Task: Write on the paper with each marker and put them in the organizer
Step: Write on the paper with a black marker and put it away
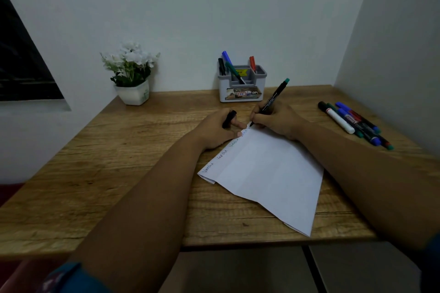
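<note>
A white sheet of paper [269, 169] lies angled on the wooden desk, with several handwritten words along its left edge. My right hand [277, 120] grips a black marker with a green end [276, 95], its tip touching the paper's far corner. My left hand [219, 129] rests on the paper's left edge and holds the marker's black cap [229, 118] between its fingers. The grey and white organizer [241, 84] stands at the back of the desk with several markers upright in it. A bunch of several loose markers [354, 123] lies at the right.
A white pot of white flowers [132, 74] stands at the back left of the wooden desk [107, 173]. Walls close in behind and on the right. A dark window is at the far left. The desk's front edge runs below my forearms.
</note>
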